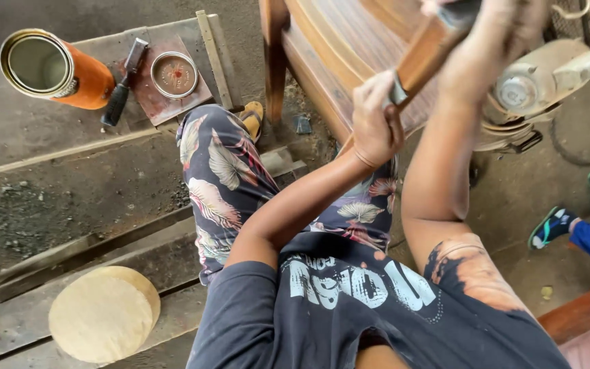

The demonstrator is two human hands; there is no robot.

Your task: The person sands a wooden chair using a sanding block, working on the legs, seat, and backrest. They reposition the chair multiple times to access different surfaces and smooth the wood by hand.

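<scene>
Head view: looks steeply down past the person's dark shirt and patterned trousers to a dirt floor.
Wooden piece: a brown wooden bar (426,58) held up in the upper middle, slanting from lower left to upper right, just over the curved wooden furniture (336,48).
Left hand: the left hand (375,121) is curled into a fist round the lower end of the bar, thumb side up, with a small grey thing pinched against the wood at its top; what that thing is I cannot tell.
Right hand: the right hand (496,34) sits higher on the bar at the top edge of the picture, blurred; it seems folded over the wood, but how the fingers lie I cannot tell.
Furniture edge: its ribbed, curved rim runs down to the left, close beside the left hand and knee.
Machine: a pale, dusty machine (548,75) stands just right of the right forearm, leaving little room on that side.
Boards: flat grey planks (49,157) lie to the left, with wide room between them and the person's leg.
Tin: an orange tin (56,68) lies on its side at the far left, mouth open.
Lid: a round lid (174,74) rests on a rusty square plate, a dark-handled tool (123,85) just beside it.
Wood disc: a pale round block (104,313) sits at the lower left.
Other person: a blue sleeve and a teal shoe (551,227) show at the right edge, well apart from the hands.
</scene>
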